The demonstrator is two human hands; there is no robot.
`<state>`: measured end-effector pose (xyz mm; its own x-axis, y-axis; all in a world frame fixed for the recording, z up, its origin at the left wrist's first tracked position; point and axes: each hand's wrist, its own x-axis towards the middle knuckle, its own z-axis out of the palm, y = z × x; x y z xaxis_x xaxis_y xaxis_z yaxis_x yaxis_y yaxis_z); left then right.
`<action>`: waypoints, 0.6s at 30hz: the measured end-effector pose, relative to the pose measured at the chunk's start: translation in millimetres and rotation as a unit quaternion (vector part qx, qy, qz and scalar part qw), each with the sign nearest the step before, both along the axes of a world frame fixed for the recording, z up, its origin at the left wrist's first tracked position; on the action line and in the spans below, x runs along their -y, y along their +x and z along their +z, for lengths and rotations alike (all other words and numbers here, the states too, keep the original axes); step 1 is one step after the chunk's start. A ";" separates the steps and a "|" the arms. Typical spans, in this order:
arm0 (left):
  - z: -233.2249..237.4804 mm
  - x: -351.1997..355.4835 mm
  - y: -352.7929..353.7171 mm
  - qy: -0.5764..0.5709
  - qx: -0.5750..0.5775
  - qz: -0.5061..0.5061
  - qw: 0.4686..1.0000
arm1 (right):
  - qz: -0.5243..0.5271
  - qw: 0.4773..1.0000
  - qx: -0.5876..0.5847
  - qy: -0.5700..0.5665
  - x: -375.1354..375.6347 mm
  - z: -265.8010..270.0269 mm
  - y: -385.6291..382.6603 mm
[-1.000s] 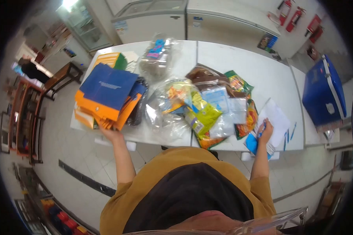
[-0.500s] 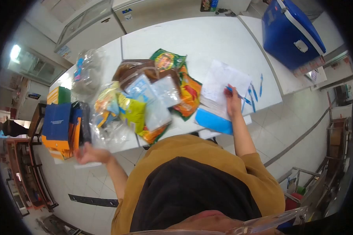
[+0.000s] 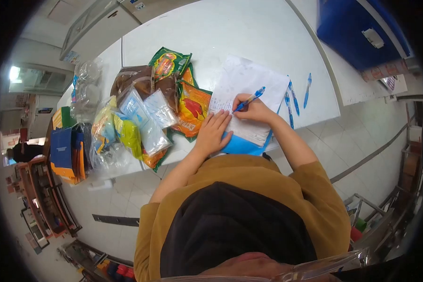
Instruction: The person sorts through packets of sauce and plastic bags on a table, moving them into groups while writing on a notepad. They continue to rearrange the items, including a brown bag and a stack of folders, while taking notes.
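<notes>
My right hand [image 3: 253, 110] pinches a blue pen [image 3: 254, 95], its tip down on a white sheet of paper [image 3: 249, 75] that bears handwriting. Flat on the left edge of the same paper lies my left hand [image 3: 215, 130], fingers stretched out. Beneath the sheets shows a blue folder or cover [image 3: 244, 146]. Several more blue pens [image 3: 307, 91] lie to the right of the paper. Close by my left hand is an orange packet [image 3: 192, 110], with a green packet [image 3: 170, 65] behind it.
Left on the white table [image 3: 183, 28] are a brown bag [image 3: 131, 82], clear plastic packets [image 3: 145, 124], a yellow-green packet [image 3: 128, 136] and dark blue and orange envelopes [image 3: 66, 149]. A blue cooler box [image 3: 357, 42] stands at the back right. A person [image 3: 27, 151] is far left.
My left hand has come from the envelopes at the left over to the paper. My right hand has moved left across the sheet, bringing the pen onto the writing. The view has shifted.
</notes>
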<state>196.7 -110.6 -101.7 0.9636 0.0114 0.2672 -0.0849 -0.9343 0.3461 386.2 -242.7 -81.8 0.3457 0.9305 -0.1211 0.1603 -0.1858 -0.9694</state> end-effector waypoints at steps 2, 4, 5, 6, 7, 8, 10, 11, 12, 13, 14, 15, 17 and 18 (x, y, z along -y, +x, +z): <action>-0.8 1.5 -0.5 0.001 -0.009 0.008 1.000 | -0.003 0.998 0.045 0.048 -7.5 -3.2 0.3; 0.9 -0.2 0.9 0.003 -0.010 0.011 1.000 | 0.003 0.993 0.086 0.083 -9.9 -13.5 1.5; 2.5 0.0 1.2 0.001 -0.007 0.011 1.000 | 0.006 0.991 0.106 0.087 -9.9 -15.4 1.7; 3.7 0.4 1.5 -0.003 -0.004 0.012 1.000 | 0.009 0.988 0.125 0.090 -9.1 -16.9 1.9; 4.3 0.6 1.7 -0.004 -0.004 0.012 1.000 | 0.013 0.985 0.144 0.091 -8.3 -18.1 1.7; 4.6 0.5 2.1 -0.005 -0.003 0.013 1.000 | 0.013 0.985 0.144 0.093 -8.2 -18.1 1.7; 5.7 0.7 2.2 -0.009 -0.005 0.018 1.000 | 0.014 0.984 0.146 0.097 -8.9 -16.3 1.1; 6.5 0.9 2.6 -0.011 -0.008 0.020 1.000 | 0.017 0.985 0.142 0.099 -9.7 -15.8 0.6; 6.7 0.9 2.6 -0.013 -0.010 0.021 1.000 | 0.019 0.985 0.138 0.100 -10.3 -15.3 0.4; 6.8 0.5 2.6 -0.012 -0.009 0.022 1.000 | 0.019 0.985 0.135 0.102 -10.6 -15.2 0.5; 6.8 0.5 3.0 -0.011 -0.007 0.022 1.000 | 0.021 0.985 0.139 0.101 -11.0 -15.4 0.6; 6.7 1.0 3.0 -0.011 -0.006 0.022 1.000 | 0.023 0.984 0.144 0.100 -11.2 -15.4 0.5; 6.5 1.1 3.4 -0.010 -0.008 0.020 1.000 | 0.028 0.983 0.154 0.094 -11.3 -14.9 2.1; 6.8 0.7 4.1 -0.009 -0.008 0.019 1.000 | 0.032 0.983 0.159 0.090 -11.7 -14.4 3.4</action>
<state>200.8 -111.2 -94.9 0.9664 0.0535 0.2513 -0.0432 -0.9304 0.3640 389.6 -231.0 -96.2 0.2794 0.9482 0.1515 0.4663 0.0039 -0.8846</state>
